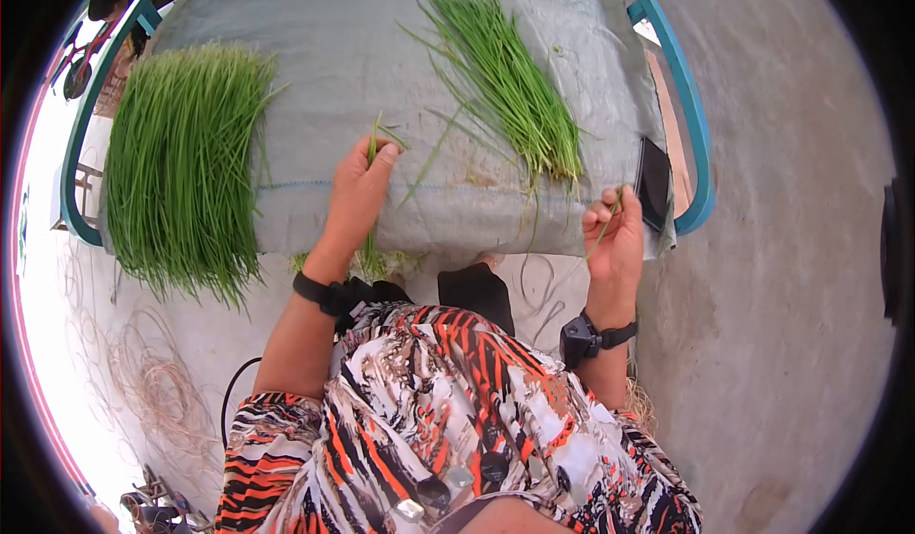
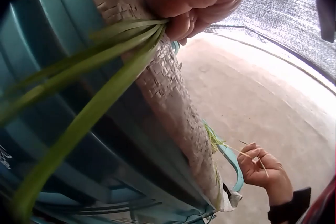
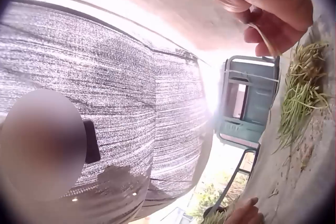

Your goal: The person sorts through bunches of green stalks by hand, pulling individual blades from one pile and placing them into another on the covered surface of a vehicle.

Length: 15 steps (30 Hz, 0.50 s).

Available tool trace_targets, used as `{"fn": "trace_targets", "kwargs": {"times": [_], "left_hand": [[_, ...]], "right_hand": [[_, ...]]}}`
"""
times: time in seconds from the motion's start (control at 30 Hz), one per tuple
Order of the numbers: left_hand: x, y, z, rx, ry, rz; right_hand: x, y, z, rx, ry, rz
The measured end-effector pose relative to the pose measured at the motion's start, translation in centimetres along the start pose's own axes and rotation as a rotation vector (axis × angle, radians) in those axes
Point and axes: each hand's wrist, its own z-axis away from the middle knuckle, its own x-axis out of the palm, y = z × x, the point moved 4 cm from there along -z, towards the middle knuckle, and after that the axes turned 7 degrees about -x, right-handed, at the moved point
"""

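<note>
My left hand (image 1: 360, 193) pinches a few green chive leaves (image 2: 105, 90) between thumb and fingers, over the near part of the covered surface. In the left wrist view the leaves fan out flat and long from the fingertips. Off to the right, my right hand (image 1: 616, 246) pinches a thin pale stalk (image 2: 258, 162), palm up near the surface's front right corner. A loose bunch of chives (image 1: 515, 86) lies slantwise just beyond that hand, its pale cut ends toward me. At the left lies a larger, evenly laid pile of chives (image 1: 186, 162), its tips hanging over the front edge.
A grey woven sheet (image 1: 334, 48) covers the work surface, inside a blue-green frame (image 1: 681, 86). A black phone (image 1: 653, 183) lies at the right edge. Loose strings (image 1: 162, 381) are on the floor at left, and green scraps (image 1: 381, 265) lie below the front edge.
</note>
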Motion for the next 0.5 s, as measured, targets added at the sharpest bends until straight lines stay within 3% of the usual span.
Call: {"fn": "trace_targets", "kwargs": {"times": [0.17,0.37,0.47,0.5], "left_hand": [[0.3,-0.1,0.0,-0.021,-0.014,0.032],[1.1,0.0,0.0,0.045,0.033,-0.082],[3.6,0.3,1.5,0.127,-0.074,-0.255],[4.3,0.5,2.1,0.103,-0.119,-0.267]], "right_hand": [[-0.5,2.2,3.2,0.093,-0.055,0.066],[-3.0,4.7,3.9,0.217,-0.049,-0.104],[-3.3,4.5,4.3,0.222,-0.132,-0.079],[-3.3,4.5,4.6,0.206,-0.166,0.047]]}}
